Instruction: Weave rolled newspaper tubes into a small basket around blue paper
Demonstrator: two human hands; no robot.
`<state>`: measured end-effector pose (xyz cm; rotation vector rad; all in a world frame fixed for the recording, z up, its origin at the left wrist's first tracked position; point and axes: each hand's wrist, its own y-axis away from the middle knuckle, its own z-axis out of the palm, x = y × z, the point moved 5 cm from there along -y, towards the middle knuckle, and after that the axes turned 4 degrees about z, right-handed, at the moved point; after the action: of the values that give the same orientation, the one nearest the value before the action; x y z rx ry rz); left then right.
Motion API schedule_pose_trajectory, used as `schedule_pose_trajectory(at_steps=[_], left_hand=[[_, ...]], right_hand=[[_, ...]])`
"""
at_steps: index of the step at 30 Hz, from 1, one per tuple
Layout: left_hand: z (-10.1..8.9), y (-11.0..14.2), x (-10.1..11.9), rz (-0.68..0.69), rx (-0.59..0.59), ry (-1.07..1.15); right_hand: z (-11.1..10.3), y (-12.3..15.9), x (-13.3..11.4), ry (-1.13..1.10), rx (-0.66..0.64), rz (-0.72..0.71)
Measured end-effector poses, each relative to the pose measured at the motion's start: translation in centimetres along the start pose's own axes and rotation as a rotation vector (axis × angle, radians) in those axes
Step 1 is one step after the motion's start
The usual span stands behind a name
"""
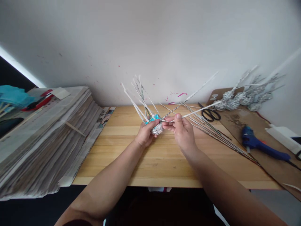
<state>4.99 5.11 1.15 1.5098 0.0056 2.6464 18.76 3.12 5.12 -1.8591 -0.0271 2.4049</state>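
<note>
In the head view, your left hand [146, 134] has its grip closed around the small woven piece [157, 128] at the centre of the frame, just above the tabletop [160, 157]. Your right hand [180, 127] pinches a pale paper strand [199, 110] between thumb and fingers, right of that piece. Farther right lie black scissors [211, 115] and a blue glue gun [263, 147]; a tall newspaper stack [54, 144] fills the lower left.

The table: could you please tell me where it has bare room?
Bare table lies between the newspaper stack and left forearm, and between the woven piece and front edge. Paper sticks, scissors and a glue gun crowd the right side.
</note>
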Motion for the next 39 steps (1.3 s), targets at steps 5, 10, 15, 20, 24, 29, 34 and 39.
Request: schedule_pose_trajectory(at_steps=[5,10,15,20,24,29,34,39], left_hand=[[-0.2,-0.1,-0.1,-0.009,0.014,0.01],[0.3,0.2,0.5,0.035,-0.002,-0.019],[0.2,0.2,0.9,0.038,0.021,-0.015],[0.2,0.3,1.1,0.074,0.023,-0.044],[0.1,0.2,1.1,0.127,0.019,-0.07],[-0.4,-0.2,1.0,0.16,0.02,-0.117],[-0.6,-0.5,0.9,0.154,-0.035,-0.167],[-0.3,-0.4,0.3,0.049,-0.169,-0.231]], right_hand=[[0.5,0.1,-0.1,0.089,-0.124,-0.092],[0.1,0.3,-1.4,0.449,-0.142,-0.361],[-0.2,0.8,-2.6,0.74,-0.07,-0.629],[0.3,1.1,-2.5,0.811,-0.116,-0.8],[0.5,1.3,-2.5,0.823,-0.12,-0.925],[0.4,1.2,-2.4,0.826,-0.116,-0.89],[0.1,0.7,-1.9,0.856,-0.124,-0.753],[-0.4,0.1,-1.6,0.842,-0.107,-0.58]])
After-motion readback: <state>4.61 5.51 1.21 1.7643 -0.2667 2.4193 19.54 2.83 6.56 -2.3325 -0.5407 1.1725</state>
